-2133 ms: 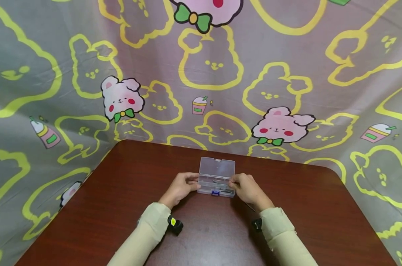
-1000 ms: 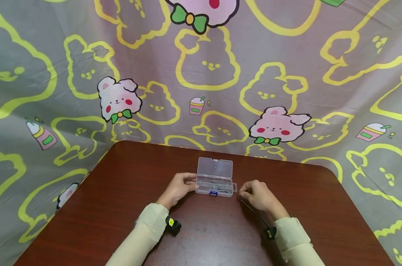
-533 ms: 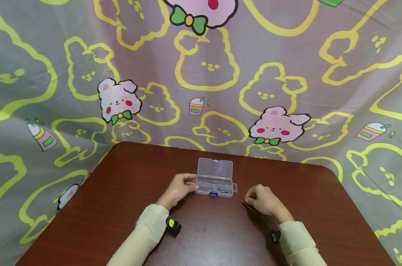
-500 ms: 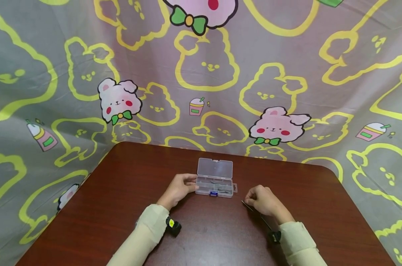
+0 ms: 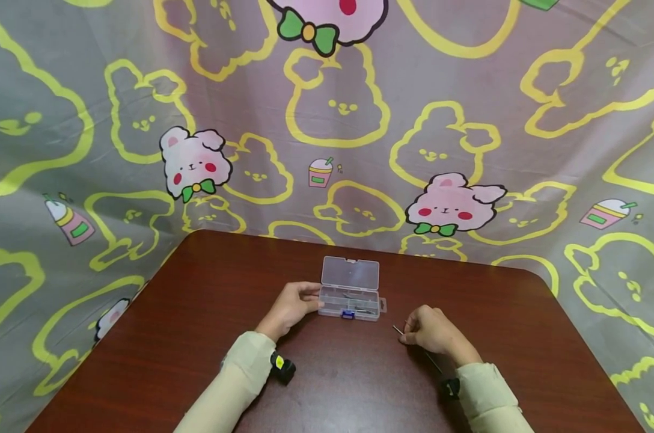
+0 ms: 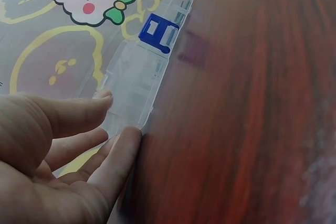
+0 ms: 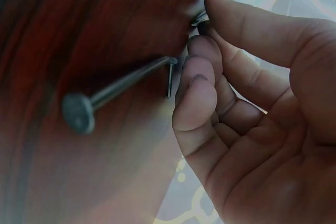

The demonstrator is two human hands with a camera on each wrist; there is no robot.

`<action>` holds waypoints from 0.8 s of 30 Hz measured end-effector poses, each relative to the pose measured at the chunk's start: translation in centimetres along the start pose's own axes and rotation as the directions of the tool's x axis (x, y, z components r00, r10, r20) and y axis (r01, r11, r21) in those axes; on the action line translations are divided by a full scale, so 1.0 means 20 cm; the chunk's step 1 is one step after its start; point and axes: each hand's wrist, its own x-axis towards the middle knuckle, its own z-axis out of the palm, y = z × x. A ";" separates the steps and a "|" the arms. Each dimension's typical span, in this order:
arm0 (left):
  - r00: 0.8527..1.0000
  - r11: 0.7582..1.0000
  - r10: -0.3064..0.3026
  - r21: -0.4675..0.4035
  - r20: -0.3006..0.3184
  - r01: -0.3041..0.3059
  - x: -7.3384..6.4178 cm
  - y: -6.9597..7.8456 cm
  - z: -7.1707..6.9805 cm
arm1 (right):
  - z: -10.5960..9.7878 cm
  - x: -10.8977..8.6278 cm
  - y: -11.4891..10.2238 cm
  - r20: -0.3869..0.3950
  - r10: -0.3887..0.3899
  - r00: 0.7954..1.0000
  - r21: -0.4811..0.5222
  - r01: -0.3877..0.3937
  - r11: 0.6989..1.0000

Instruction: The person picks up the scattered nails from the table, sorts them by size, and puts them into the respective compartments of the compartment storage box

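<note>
A small clear plastic compartment box (image 5: 335, 305) with a blue latch (image 5: 348, 314) stands on the table, its lid (image 5: 350, 273) raised. Thin dark metal pieces (image 5: 363, 310) lie in its right compartments. My left hand (image 5: 291, 308) holds the box's left end between thumb and fingers. To the right of the box, my right hand (image 5: 432, 331) pinches a thin metal nail (image 5: 397, 329) between thumb and index finger, low over the table. In the right wrist view, a long flat-headed nail (image 7: 79, 113) and another thin metal piece (image 7: 169, 80) are close to the curled fingers.
The dark red-brown wooden table (image 5: 224, 264) has rounded far corners. A grey cloth curtain (image 5: 262, 90) with yellow and pink cartoon animals rises behind and at both sides. Each wrist wears a small black camera (image 5: 282, 367).
My right hand has withdrawn from the box to the right and lowered to a nail on the table, now between its fingertips. The left hand has stayed on the box.
</note>
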 end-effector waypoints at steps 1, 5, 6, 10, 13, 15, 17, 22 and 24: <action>1.000 1.000 0.000 -0.001 0.002 0.000 0.00 0.00 0.00 | 0.00 0.00 0.00 0.003 0.003 1.000 0.001 -0.003 1.000; 1.000 1.000 0.005 0.002 -0.004 -0.005 0.00 0.00 0.00 | 0.00 0.00 0.00 0.020 -0.020 1.000 0.000 0.020 1.000; 1.000 1.000 0.007 0.005 -0.007 -0.007 0.00 0.00 0.00 | 0.01 0.00 0.00 0.026 -0.035 0.999 -0.004 0.035 0.999; 1.000 1.000 0.003 0.007 -0.009 -0.003 0.00 0.00 0.00 | 0.01 0.00 0.00 0.067 -0.095 0.993 -0.026 0.097 0.995; 1.000 1.000 -0.004 0.008 -0.005 0.004 0.00 0.00 0.00 | 0.02 0.00 0.00 0.096 -0.121 0.988 -0.040 0.125 0.991; 1.000 1.000 -0.003 0.013 -0.006 0.003 0.00 0.00 0.00 | 0.02 -0.01 0.00 0.098 -0.133 0.986 -0.046 0.138 0.989; 1.000 1.000 -0.003 0.015 -0.009 0.003 -0.01 0.00 0.00 | 0.01 -0.02 0.00 0.084 -0.143 0.986 -0.047 0.147 0.988; 1.000 1.000 -0.003 0.017 -0.014 0.003 -0.01 0.01 0.00 | -0.01 -0.03 0.00 0.060 -0.150 0.987 0.005 0.150 0.989; 1.000 1.000 -0.002 0.014 -0.014 0.003 -0.01 0.02 0.01 | -0.02 -0.02 0.00 0.065 -0.133 0.989 0.040 0.131 0.991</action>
